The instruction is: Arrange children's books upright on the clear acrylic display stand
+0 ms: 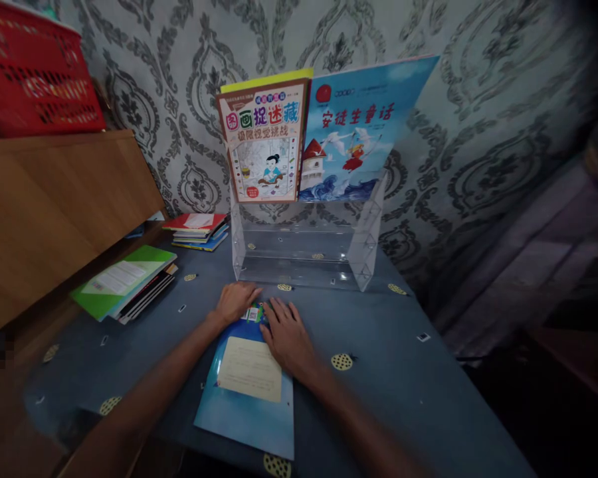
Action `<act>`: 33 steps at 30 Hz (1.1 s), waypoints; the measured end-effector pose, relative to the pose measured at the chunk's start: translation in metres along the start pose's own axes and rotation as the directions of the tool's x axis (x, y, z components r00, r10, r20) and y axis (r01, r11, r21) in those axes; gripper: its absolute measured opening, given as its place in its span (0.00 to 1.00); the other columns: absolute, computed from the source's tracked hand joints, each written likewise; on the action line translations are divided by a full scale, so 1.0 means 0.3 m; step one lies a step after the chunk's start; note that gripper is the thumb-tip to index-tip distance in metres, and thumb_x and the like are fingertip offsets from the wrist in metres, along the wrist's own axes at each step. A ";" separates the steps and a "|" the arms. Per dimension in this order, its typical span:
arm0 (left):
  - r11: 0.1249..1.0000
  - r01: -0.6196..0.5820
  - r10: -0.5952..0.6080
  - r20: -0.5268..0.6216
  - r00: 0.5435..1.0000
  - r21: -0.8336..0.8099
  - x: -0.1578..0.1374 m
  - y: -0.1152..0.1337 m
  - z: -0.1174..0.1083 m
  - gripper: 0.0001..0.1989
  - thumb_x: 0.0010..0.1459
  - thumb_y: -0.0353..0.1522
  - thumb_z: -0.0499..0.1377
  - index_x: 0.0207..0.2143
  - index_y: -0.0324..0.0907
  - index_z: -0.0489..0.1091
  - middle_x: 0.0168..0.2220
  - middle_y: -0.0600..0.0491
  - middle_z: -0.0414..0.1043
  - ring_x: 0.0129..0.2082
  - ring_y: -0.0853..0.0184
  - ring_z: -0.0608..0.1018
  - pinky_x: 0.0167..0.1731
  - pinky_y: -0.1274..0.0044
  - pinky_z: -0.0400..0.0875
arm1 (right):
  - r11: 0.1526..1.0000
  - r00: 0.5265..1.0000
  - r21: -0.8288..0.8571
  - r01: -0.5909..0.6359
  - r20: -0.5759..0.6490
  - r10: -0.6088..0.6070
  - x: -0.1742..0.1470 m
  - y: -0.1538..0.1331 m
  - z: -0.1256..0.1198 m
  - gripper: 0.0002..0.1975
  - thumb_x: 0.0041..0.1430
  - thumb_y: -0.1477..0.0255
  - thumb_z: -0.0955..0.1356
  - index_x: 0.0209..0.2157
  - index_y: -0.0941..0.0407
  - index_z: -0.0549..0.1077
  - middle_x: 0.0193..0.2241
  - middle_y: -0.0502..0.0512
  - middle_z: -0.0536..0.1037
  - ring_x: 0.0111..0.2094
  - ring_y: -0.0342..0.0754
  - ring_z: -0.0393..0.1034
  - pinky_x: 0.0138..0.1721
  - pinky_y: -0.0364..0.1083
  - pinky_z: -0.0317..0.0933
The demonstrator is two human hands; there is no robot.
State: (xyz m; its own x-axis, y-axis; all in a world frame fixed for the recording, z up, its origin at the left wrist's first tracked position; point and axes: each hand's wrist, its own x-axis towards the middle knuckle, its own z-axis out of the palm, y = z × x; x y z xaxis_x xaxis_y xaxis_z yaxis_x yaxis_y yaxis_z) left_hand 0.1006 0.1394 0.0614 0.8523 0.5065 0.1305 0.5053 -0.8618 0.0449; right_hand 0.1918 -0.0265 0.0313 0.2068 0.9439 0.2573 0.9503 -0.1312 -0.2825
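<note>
A thin blue book lies on the table, its pale printed panel facing up and its far end towards a clear display rack. At the far left corner, my left hand has its fingers bent together over the book's edge; its fingertips are partly hidden. My right hand rests on the far right part, palm down with fingers stretched and apart. Ahead stands the clear plastic rack. Its top tier holds a brown-bordered picture book and a blue storybook side by side; the lower tiers show no books.
A stack with a green-covered book lies at the left, and another stack topped by a red book sits behind it. A wooden cabinet bears a red basket. Patterned wall behind; a pale curtain hangs right.
</note>
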 end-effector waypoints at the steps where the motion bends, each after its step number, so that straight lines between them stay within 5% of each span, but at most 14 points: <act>1: 1.000 -0.002 0.002 -0.009 1.000 0.004 -0.009 0.007 -0.002 0.20 0.73 0.41 0.45 0.41 0.41 0.73 0.41 0.45 0.79 0.42 0.60 0.80 0.39 0.74 0.67 | 1.000 1.000 -0.001 -0.002 0.004 0.002 0.001 0.000 0.003 0.26 0.72 0.66 0.57 0.66 0.61 0.64 0.67 0.67 0.64 0.68 0.59 0.56 0.68 0.63 0.48; 6: 0.998 -0.060 0.060 -0.073 0.996 0.002 -0.113 0.048 -0.003 0.16 0.72 0.38 0.47 0.46 0.41 0.70 0.47 0.44 0.76 0.50 0.59 0.76 0.50 0.68 0.69 | 1.000 1.000 -0.018 -0.021 0.012 0.021 0.007 -0.001 0.012 0.26 0.72 0.67 0.57 0.66 0.62 0.64 0.67 0.67 0.64 0.69 0.58 0.56 0.69 0.63 0.48; 11: 0.958 -0.280 0.257 -0.243 0.935 -0.064 -0.300 0.083 0.028 0.15 0.71 0.39 0.49 0.51 0.40 0.68 0.50 0.44 0.75 0.53 0.57 0.75 0.57 0.60 0.68 | 1.000 1.000 -0.025 -0.015 0.021 0.016 0.004 -0.007 0.001 0.26 0.72 0.67 0.57 0.66 0.60 0.64 0.67 0.66 0.63 0.69 0.56 0.55 0.69 0.61 0.49; 19: 0.917 -0.350 0.309 -0.216 0.926 -0.192 -0.558 0.077 0.104 0.22 0.69 0.43 0.51 0.60 0.44 0.66 0.65 0.44 0.66 0.66 0.55 0.67 0.63 0.56 0.65 | 0.999 0.999 -0.028 -0.028 0.045 0.029 -0.003 -0.012 -0.020 0.26 0.73 0.64 0.57 0.67 0.59 0.62 0.68 0.64 0.61 0.71 0.54 0.51 0.70 0.59 0.47; 23: 0.910 -0.370 0.335 -0.194 0.922 -0.186 -0.599 0.057 0.125 0.28 0.69 0.45 0.52 0.67 0.45 0.60 0.70 0.44 0.58 0.70 0.53 0.61 0.64 0.56 0.64 | 0.998 0.998 -0.063 -0.020 0.053 0.024 -0.003 -0.012 -0.020 0.27 0.73 0.61 0.58 0.68 0.58 0.61 0.70 0.64 0.57 0.72 0.55 0.46 0.70 0.61 0.46; 33: 0.912 -0.339 0.321 -0.114 0.940 -0.229 -0.599 0.065 0.094 0.28 0.70 0.47 0.47 0.66 0.44 0.62 0.70 0.44 0.58 0.71 0.55 0.59 0.68 0.56 0.55 | 0.995 0.992 -0.097 -0.013 0.120 0.024 -0.145 -0.075 -0.040 0.32 0.73 0.59 0.56 0.71 0.61 0.54 0.72 0.64 0.51 0.74 0.56 0.40 0.71 0.64 0.39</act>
State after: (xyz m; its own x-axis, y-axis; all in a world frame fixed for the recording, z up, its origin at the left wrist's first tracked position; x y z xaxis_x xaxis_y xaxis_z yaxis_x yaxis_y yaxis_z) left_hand -0.0388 0.0324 0.0109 0.9482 0.1961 0.2497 0.1406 -0.9645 0.2235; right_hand 0.1642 -0.0684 0.0376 0.2004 0.9700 0.1373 0.9657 -0.1720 -0.1948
